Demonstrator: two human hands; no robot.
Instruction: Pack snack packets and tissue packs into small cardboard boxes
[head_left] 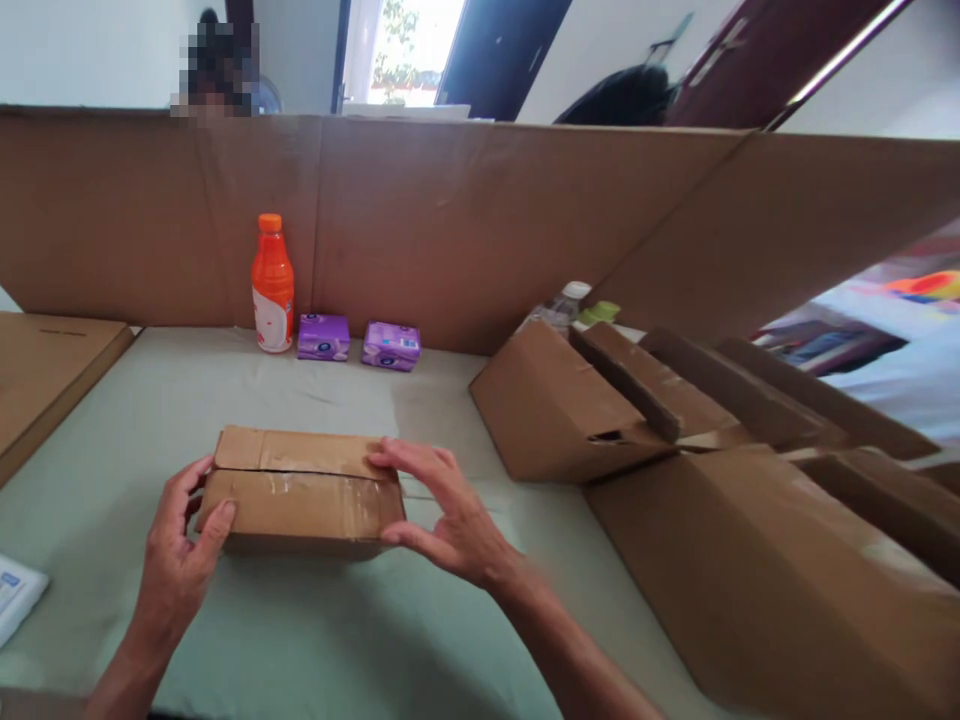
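Note:
A small brown cardboard box is in front of me on the pale green cloth, its two top flaps folded down with a thin dark gap between them. My left hand grips the box's left end, thumb on the top near the front edge and fingers around the side. At the right end, my right hand spans the box, fingertips on the rear flap's corner and thumb at the front corner. The inside of the box is hidden.
An orange bottle and two purple packs, one left and one right, stand before a cardboard wall. Larger open boxes fill the right side. At left lie a flat carton and a white packet. A person is beyond the wall.

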